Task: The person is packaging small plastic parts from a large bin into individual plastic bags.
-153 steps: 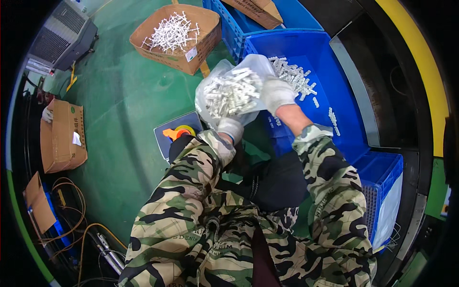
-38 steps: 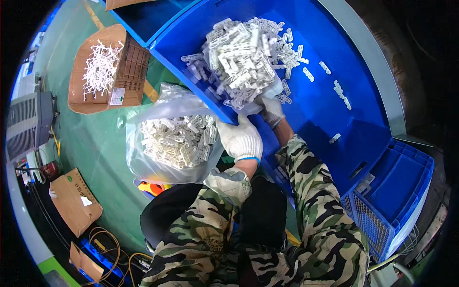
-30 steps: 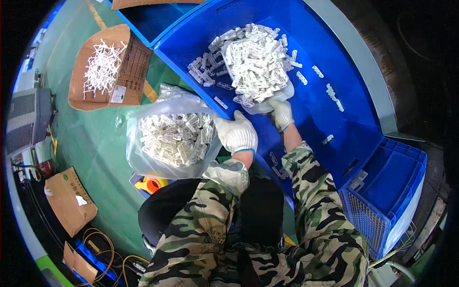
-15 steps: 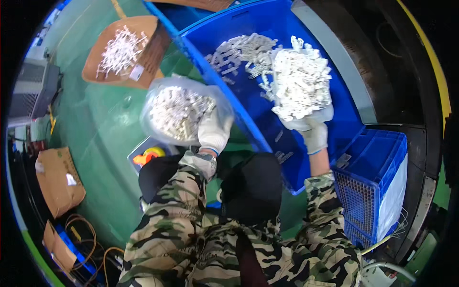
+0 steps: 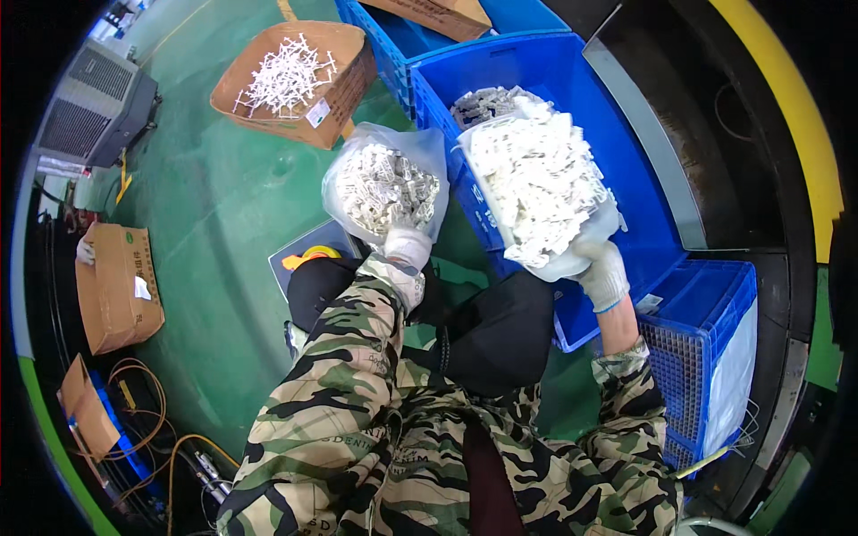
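Observation:
My left hand [image 5: 407,247], in a white glove, grips a clear plastic bag [image 5: 386,183] filled with small white plastic parts, held up over the green floor. My right hand [image 5: 604,272], also gloved, holds up a clear scoop-like container [image 5: 536,196] heaped with the same white parts, above a big blue crate [image 5: 617,125]. More white parts [image 5: 483,103] lie in the crate behind the scoop. The bag's open mouth is close to the scoop's left side.
A cardboard box [image 5: 295,76] with white parts sits on the green floor at the far left. A small scale [image 5: 308,259] lies under the bag. A blue mesh crate [image 5: 706,357] stands to my right. A grey machine [image 5: 94,107] and brown cartons [image 5: 116,286] stand at left.
My right hand has lifted the heaped scoop out of the blue crate and brought it toward the bag. The bag in my left hand stayed raised.

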A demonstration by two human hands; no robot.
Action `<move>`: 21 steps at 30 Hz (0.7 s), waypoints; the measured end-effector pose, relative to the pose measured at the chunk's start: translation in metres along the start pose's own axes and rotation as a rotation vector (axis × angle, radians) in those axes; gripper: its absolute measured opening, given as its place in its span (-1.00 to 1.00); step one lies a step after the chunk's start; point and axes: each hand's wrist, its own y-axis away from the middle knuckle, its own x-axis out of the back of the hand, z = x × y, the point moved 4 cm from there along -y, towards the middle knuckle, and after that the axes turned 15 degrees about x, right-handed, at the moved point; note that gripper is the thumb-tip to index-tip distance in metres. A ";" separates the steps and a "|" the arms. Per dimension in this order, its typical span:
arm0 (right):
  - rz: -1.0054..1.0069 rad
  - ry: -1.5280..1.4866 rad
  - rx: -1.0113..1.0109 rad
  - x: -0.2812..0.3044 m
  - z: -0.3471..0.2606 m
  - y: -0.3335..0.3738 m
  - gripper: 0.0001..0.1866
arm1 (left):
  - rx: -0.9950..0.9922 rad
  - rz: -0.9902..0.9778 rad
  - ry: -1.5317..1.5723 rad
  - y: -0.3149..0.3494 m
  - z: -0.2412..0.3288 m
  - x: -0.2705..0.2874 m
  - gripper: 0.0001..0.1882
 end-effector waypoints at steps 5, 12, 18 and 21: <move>-0.097 0.091 -0.076 -0.074 -0.004 -0.012 -0.46 | -0.067 -0.277 -0.029 0.011 -0.005 0.019 -0.79; -0.245 0.498 -0.128 -0.141 0.022 -0.071 -0.52 | -0.087 -0.104 -0.006 0.032 -0.008 0.066 -0.83; -0.780 1.707 0.413 -0.262 0.031 -0.117 -0.67 | -0.070 -0.190 0.030 0.032 -0.021 0.049 -0.82; -0.650 1.614 0.329 -0.308 0.033 -0.112 -0.60 | -0.028 -0.224 0.061 0.033 -0.033 0.046 -0.81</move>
